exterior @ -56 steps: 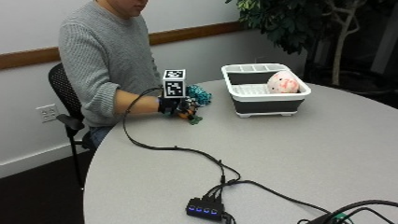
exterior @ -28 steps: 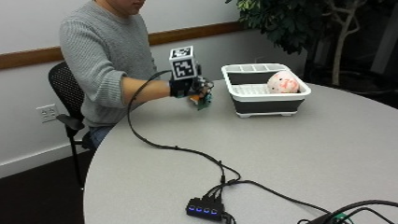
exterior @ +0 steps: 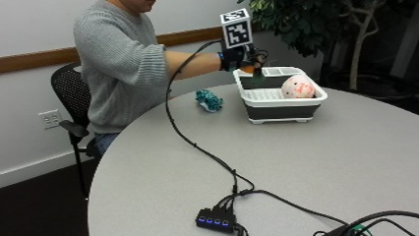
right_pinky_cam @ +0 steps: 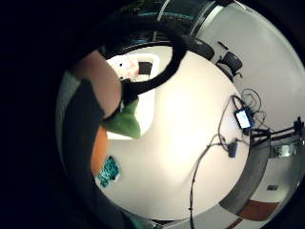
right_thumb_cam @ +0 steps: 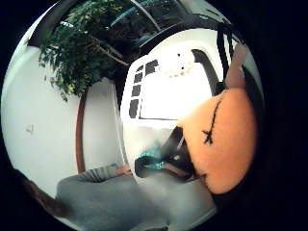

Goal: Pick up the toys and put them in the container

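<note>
Container [exterior: 283, 109], a white-rimmed dish rack with a dark base, stands on the round grey table [exterior: 367, 162] near its far edge, a leafy plant [exterior: 308, 24] behind it. Pink ball toy [exterior: 298, 88] lies inside, toward the rack's right end. Gloved right hand [exterior: 237, 59] hovers over the rack's left corner, fingers curled around an orange-and-green toy [exterior: 255, 73] hanging downward. Teal toy [exterior: 209, 100] rests on the table, left of the rack, apart from it.
</note>
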